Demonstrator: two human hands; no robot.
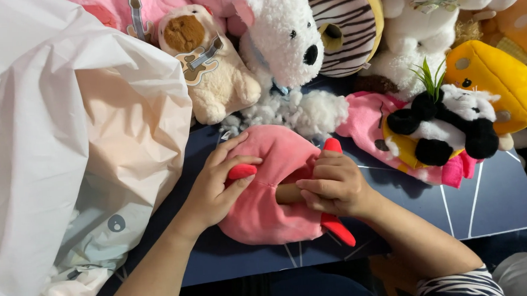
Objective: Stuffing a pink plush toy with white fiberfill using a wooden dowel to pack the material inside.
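With my left hand [215,188] and right hand [333,186] both clamped on the pink plush toy [271,189], which lies on the dark blue board [491,203] just below the white fluffy dog [286,46], I'd judge steady, even pinching works best.

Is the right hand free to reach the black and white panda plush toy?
Probably not at once: the right hand grips the pink plush toy. The black and white panda plush toy itself lies uncovered nearby.
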